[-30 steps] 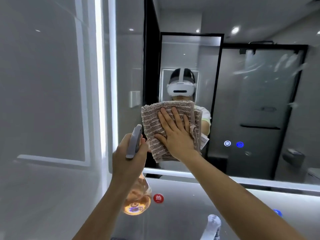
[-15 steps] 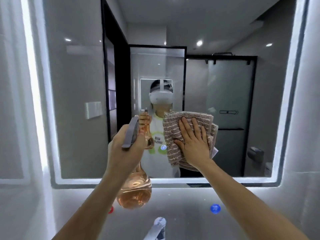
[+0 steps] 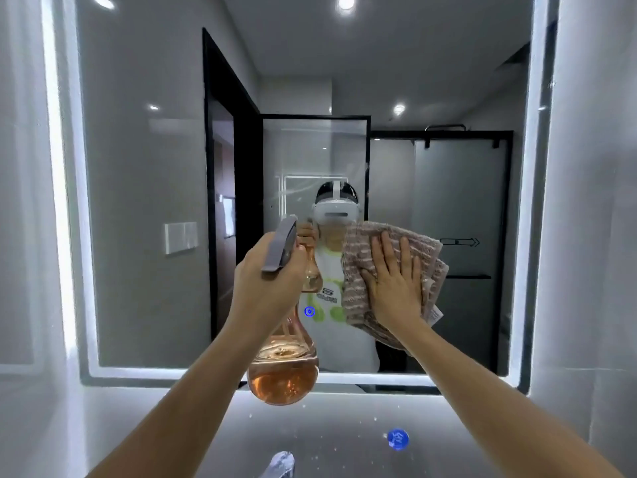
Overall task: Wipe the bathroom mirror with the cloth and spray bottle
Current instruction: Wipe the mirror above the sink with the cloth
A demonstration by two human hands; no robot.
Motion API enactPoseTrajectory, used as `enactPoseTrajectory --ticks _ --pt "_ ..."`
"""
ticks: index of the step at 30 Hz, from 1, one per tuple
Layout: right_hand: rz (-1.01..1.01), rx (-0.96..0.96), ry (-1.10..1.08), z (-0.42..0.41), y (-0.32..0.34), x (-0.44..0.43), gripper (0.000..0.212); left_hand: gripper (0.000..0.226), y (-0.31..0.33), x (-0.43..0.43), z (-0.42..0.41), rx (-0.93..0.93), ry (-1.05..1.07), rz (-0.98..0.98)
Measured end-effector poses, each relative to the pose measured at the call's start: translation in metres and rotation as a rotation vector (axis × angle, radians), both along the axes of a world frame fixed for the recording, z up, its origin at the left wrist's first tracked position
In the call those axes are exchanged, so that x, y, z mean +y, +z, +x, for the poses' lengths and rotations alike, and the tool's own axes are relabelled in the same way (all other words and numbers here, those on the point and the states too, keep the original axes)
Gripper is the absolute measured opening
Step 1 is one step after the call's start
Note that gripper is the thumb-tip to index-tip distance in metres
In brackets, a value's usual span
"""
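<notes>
Wiping mid-glass now: right hand (image 3: 396,288) flat and open, pinning the cloth (image 3: 365,270) to the mirror (image 3: 138,167), further right than a second ago, so coverage is spreading. Left hand (image 3: 265,281) just beside, wrapped round the spray bottle (image 3: 282,370), raised. One cloth, one bottle, one mirror.
</notes>
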State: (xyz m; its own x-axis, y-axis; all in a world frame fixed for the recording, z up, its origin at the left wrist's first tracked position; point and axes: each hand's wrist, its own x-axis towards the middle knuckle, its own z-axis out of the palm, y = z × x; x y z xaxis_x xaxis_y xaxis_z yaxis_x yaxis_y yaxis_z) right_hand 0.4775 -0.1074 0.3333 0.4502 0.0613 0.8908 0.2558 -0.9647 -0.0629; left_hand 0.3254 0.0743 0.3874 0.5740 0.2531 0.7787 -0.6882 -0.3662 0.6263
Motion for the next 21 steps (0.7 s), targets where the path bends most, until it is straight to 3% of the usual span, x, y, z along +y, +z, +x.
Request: enactPoseTrajectory --ticks 5,11,14,17,21 --pt "-0.017 -0.003 0.027 0.004 0.033 0.041 0.059 0.007 0.007 0.013 0.007 -0.02 0.011 0.004" --pt "-0.282 0.002 0.052 -0.002 -0.046 0.066 0.068 0.023 0.002 0.012 0.009 -0.02 0.018 0.043" --pt "-0.349 0.06 0.004 -0.014 -0.055 0.047 0.075 0.01 0.002 0.01 0.004 0.026 0.001 0.038" --pt "-0.242 0.126 -0.073 -0.022 -0.048 0.029 0.06 0.011 0.006 0.009 -0.001 0.032 -0.012 0.03" --pt "-0.106 0.167 -0.094 -0.025 -0.04 0.015 0.063 0.014 0.013 0.009 -0.007 0.025 -0.033 0.034"
